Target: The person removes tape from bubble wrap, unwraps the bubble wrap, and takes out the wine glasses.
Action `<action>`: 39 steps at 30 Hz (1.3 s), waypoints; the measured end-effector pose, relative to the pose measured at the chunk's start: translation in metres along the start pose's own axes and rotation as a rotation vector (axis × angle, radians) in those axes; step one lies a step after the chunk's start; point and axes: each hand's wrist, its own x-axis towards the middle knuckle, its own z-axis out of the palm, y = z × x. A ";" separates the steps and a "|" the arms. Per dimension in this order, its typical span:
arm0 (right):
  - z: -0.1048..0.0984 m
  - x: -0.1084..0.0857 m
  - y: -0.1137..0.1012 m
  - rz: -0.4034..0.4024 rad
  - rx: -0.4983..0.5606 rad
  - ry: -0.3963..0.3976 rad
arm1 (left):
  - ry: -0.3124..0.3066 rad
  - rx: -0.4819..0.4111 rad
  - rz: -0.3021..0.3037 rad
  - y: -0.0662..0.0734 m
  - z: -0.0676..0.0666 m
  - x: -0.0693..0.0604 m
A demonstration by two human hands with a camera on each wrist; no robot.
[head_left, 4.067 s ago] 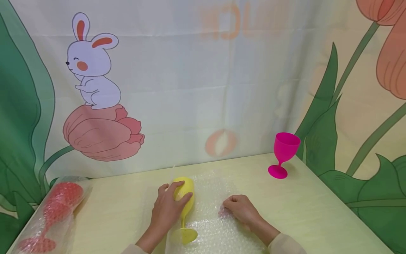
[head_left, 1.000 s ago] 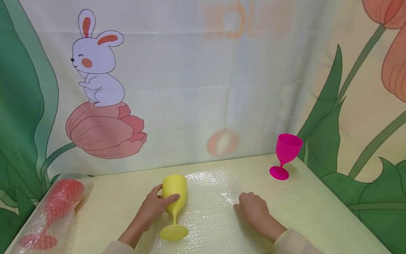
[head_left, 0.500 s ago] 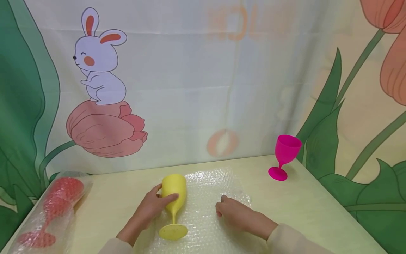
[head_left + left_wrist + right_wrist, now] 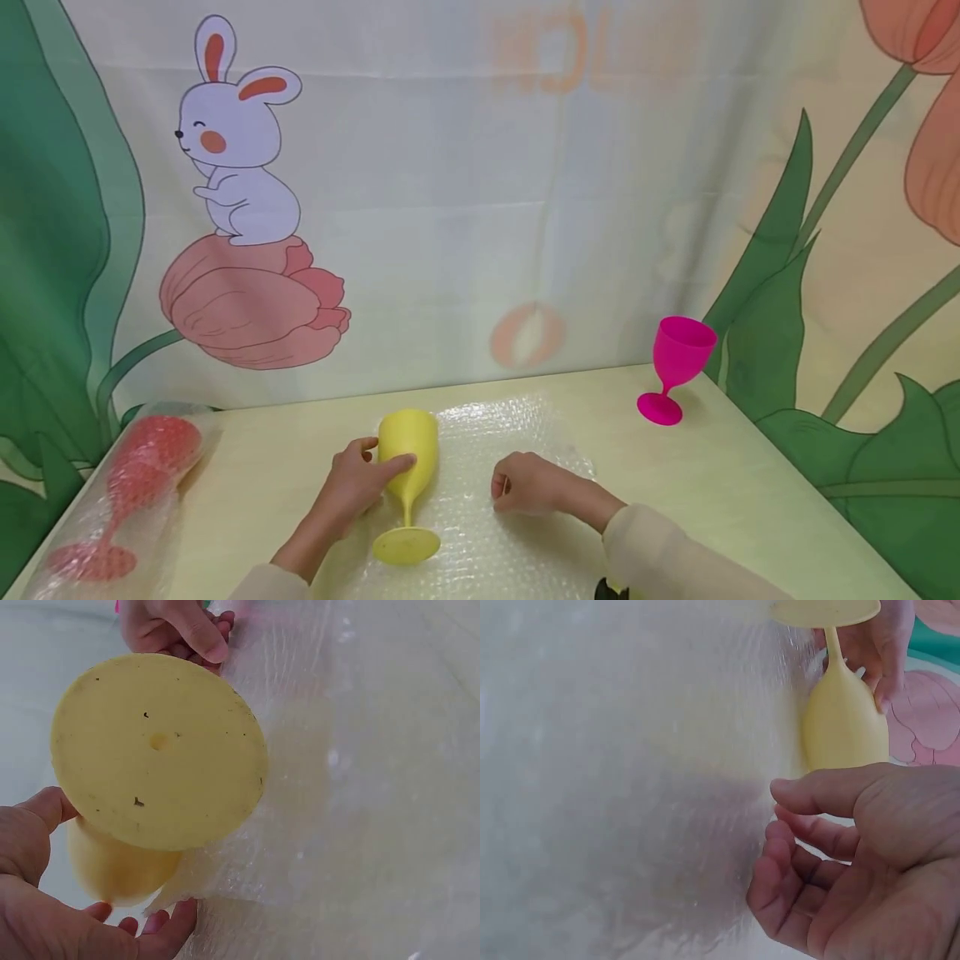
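Observation:
A yellow goblet (image 4: 406, 487) lies on its side along the left part of a bubble wrap sheet (image 4: 480, 542), its round base toward me. My left hand (image 4: 352, 479) holds the bowl from the left, thumb on top. In the left wrist view, the goblet's base hides much of the bowl. My right hand (image 4: 536, 485) is low over the sheet, right of the goblet, its fingers loosely curled. In the right wrist view, its thumb and index tips are close together with nothing visible between them. Whether they touch the wrap I cannot tell.
A magenta goblet (image 4: 681, 358) stands upright at the back right. On the far left lies a red goblet (image 4: 123, 500) wrapped in bubble wrap. A printed cloth (image 4: 420, 208) hangs behind the table. A small black object (image 4: 611, 590) shows below my right sleeve.
Earlier, wrap partly covered the yellow goblet and my right hand pinched something pinkish. Now the goblet lies uncovered on the wrap; over the last second my right hand has moved left toward it.

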 end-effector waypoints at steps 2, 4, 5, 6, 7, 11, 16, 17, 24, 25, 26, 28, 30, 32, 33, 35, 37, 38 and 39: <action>-0.001 0.000 -0.001 0.006 0.016 -0.008 | 0.007 -0.013 0.009 0.000 0.001 0.001; -0.001 -0.001 -0.002 0.021 0.028 -0.017 | 0.009 -0.005 0.019 -0.001 0.001 0.001; -0.002 -0.001 -0.002 0.026 0.034 -0.018 | 0.008 0.007 0.026 -0.001 0.001 0.001; -0.002 -0.001 -0.002 0.031 0.039 -0.020 | 0.005 0.017 0.032 -0.001 0.001 0.000; -0.002 -0.001 -0.003 0.038 0.046 -0.020 | 0.002 0.026 0.039 0.000 0.001 -0.001; -0.001 0.000 -0.002 0.047 0.052 -0.015 | 0.011 0.130 0.055 0.005 0.002 -0.005; 0.000 0.002 -0.002 0.038 0.044 -0.012 | 0.037 0.333 0.035 0.014 0.004 -0.006; 0.001 0.002 -0.002 0.038 0.045 -0.011 | 0.038 0.367 0.032 0.016 0.004 -0.005; 0.004 0.002 0.000 0.038 0.049 -0.001 | 0.014 0.443 0.034 0.018 0.010 -0.004; 0.004 0.001 0.000 0.033 0.049 0.001 | 0.015 0.436 0.035 0.017 0.011 -0.004; 0.004 0.001 0.000 0.030 0.049 0.000 | 0.016 0.428 0.037 0.016 0.011 -0.004; 0.004 0.001 0.000 0.023 0.049 0.001 | 0.022 0.411 0.049 0.013 0.012 -0.004; 0.004 0.000 0.000 0.018 0.052 0.005 | 0.025 0.397 0.057 0.010 0.012 -0.005; 0.004 0.000 0.000 0.019 0.054 0.007 | 0.025 0.381 0.069 0.009 0.011 -0.005; 0.004 0.000 0.001 0.024 0.057 0.008 | 0.022 0.375 0.071 0.009 0.011 -0.005; 0.003 0.000 0.000 0.043 0.067 0.009 | 0.016 0.368 0.076 0.008 0.009 -0.005; 0.003 0.000 -0.001 0.073 0.085 0.004 | 0.016 0.362 0.077 0.008 0.007 -0.004; 0.003 0.001 -0.001 0.092 0.095 0.001 | 0.017 0.362 0.074 0.008 0.006 -0.003; 0.002 0.002 -0.002 0.112 0.110 -0.001 | 0.018 0.363 0.070 0.008 0.006 -0.003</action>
